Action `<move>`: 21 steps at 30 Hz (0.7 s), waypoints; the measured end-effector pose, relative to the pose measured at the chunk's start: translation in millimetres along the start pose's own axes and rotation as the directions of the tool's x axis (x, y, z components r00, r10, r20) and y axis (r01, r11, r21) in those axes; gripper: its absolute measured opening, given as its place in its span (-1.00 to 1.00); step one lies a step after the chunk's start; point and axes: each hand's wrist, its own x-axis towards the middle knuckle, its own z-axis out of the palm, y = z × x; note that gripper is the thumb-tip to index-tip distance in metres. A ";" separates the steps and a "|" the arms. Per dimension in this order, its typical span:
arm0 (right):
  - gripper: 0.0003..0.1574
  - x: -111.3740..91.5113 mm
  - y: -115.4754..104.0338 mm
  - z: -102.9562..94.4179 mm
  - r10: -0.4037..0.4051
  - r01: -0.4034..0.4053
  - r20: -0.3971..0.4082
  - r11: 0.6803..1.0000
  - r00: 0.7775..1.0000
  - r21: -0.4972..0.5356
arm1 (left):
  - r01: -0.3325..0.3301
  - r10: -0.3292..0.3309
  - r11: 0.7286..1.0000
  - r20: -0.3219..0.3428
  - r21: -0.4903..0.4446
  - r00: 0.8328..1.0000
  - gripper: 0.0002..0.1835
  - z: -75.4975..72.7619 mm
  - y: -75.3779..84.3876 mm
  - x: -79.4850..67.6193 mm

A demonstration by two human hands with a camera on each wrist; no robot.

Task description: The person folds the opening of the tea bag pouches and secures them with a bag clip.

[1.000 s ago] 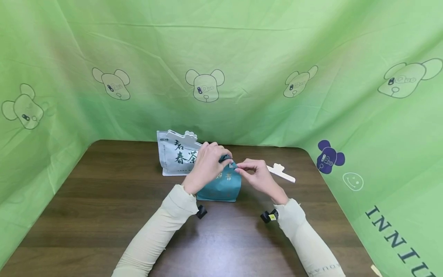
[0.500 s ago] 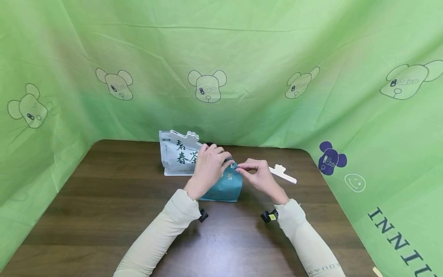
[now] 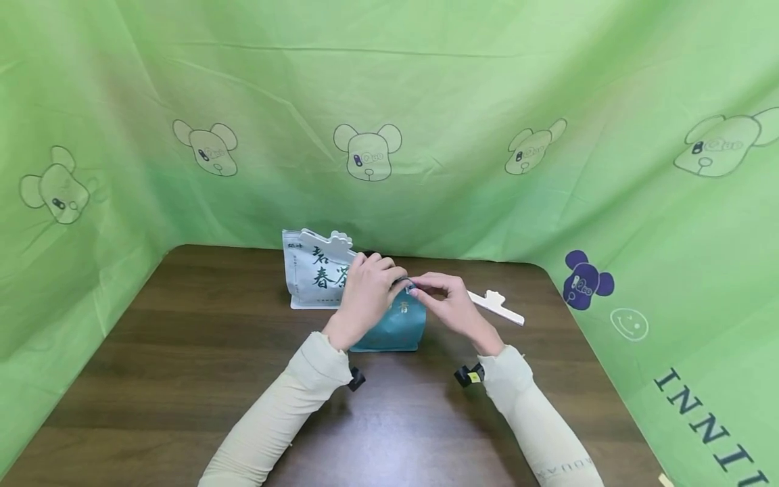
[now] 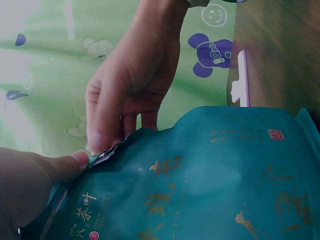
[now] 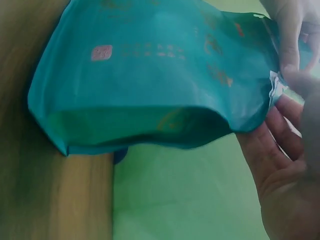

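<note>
A teal tea bag (image 3: pixel 392 331) with gold lettering stands upright on the table in the head view, both hands at its top. My left hand (image 3: pixel 368 291) grips the top edge, its thumb (image 4: pixel 67 167) lying along the rim in the left wrist view. On the other side of the opening, my right hand (image 3: pixel 450 303) pinches the top edge between thumb and fingers, close to the left thumb. A short torn, silvery strip of the rim (image 5: pixel 275 87) shows between the hands in the right wrist view. Much of the bag's front is hidden behind the left hand in the head view.
A pale tea bag (image 3: pixel 304 281) with a white clip (image 3: pixel 325 242) across its top stands behind on the left. Another white clip (image 3: pixel 500 310) lies on the brown table (image 3: pixel 182 352) to the right. A green printed cloth (image 3: pixel 274 182) surrounds the table.
My right hand has moved slightly left along the bag's top edge, its fingertips now nearer the left hand. The left hand keeps its grip; the head view has shifted a little.
</note>
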 end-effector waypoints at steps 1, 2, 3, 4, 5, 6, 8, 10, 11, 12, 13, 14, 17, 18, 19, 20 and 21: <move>-0.79 1.6 0.5 1.2 -0.005 0.005 -0.010 1.000 1.000 -0.001 | -0.002 0.002 1.000 -0.002 0.006 1.000 -0.87 -0.1 0.1 -0.2; -0.82 3.0 0.9 2.6 -0.015 0.014 -0.022 1.000 1.000 -0.009 | -0.003 0.003 1.000 -0.005 0.015 1.000 -0.87 -0.3 0.5 -0.5; -0.83 4.3 1.0 3.7 -0.024 0.024 -0.036 1.000 0.999 -0.019 | -0.004 0.004 1.000 -0.007 0.022 1.000 -0.88 -0.7 1.1 -1.0; -0.85 5.4 1.7 5.1 -0.038 0.036 -0.048 0.999 0.998 -0.031 | -0.005 0.006 0.999 -0.010 0.033 1.000 -0.88 -1.0 1.8 -1.5; -0.87 6.4 1.8 6.3 -0.053 0.050 -0.057 0.998 0.997 -0.044 | -0.005 0.005 0.999 -0.013 0.047 1.000 -0.88 -1.4 2.7 -2.3; -0.88 7.0 1.8 7.3 -0.062 0.058 -0.068 0.997 0.996 -0.052 | -0.005 0.006 0.998 -0.018 0.059 1.000 -0.89 -1.9 3.9 -3.3; -0.89 7.7 1.5 8.5 -0.077 0.072 -0.082 0.995 0.994 -0.063 | 0.001 0.002 0.997 -0.036 0.073 0.999 -0.90 -3.5 7.1 -5.0; -0.90 8.0 1.5 9.2 -0.085 0.079 -0.094 0.995 0.992 -0.066 | 0.011 -0.007 0.997 -0.057 0.076 0.998 -0.91 -4.3 9.7 -6.8; -0.90 8.0 1.1 9.4 -0.085 0.078 -0.098 0.995 0.992 -0.067 | 0.018 -0.013 0.997 -0.070 0.071 0.997 -0.91 -4.7 10.8 -7.5; -0.90 7.8 0.8 9.5 -0.083 0.076 -0.103 0.995 0.991 -0.066 | 0.023 -0.018 0.998 -0.083 0.058 0.996 -0.91 -4.6 11.6 -8.4; -0.90 7.8 0.8 9.6 -0.081 0.074 -0.107 0.995 0.991 -0.066 | 0.028 -0.024 0.999 -0.094 0.046 0.995 -0.91 -4.2 11.9 -9.3; -0.90 7.6 0.8 9.7 -0.078 0.072 -0.110 0.995 0.991 -0.065 | 0.030 -0.026 0.999 -0.104 0.035 0.994 -0.92 -3.6 11.8 -10.1; -0.90 7.6 0.5 10.2 -0.067 0.061 -0.111 0.996 0.991 -0.057 | 0.036 -0.035 0.999 -0.124 0.006 0.992 -0.93 -0.8 10.8 -12.5; -0.90 7.5 0.8 10.4 -0.066 0.061 -0.112 0.997 0.991 -0.052 | 0.036 -0.035 0.999 -0.131 0.000 0.991 -0.94 0.1 10.4 -13.1; -0.90 7.4 1.0 10.7 -0.065 0.060 -0.112 0.997 0.992 -0.052 | 0.034 -0.034 0.999 -0.137 -0.002 0.990 -0.94 0.9 10.1 -13.4; -0.90 7.2 1.0 11.0 -0.063 0.058 -0.112 0.997 0.992 -0.051 | 0.032 -0.033 0.999 -0.142 -0.005 0.989 -0.94 1.3 9.9 -13.6; -0.90 7.1 1.3 11.2 -0.063 0.058 -0.113 0.997 0.992 -0.050 | 0.031 -0.032 0.999 -0.145 -0.007 0.989 -0.93 1.9 9.6 -13.9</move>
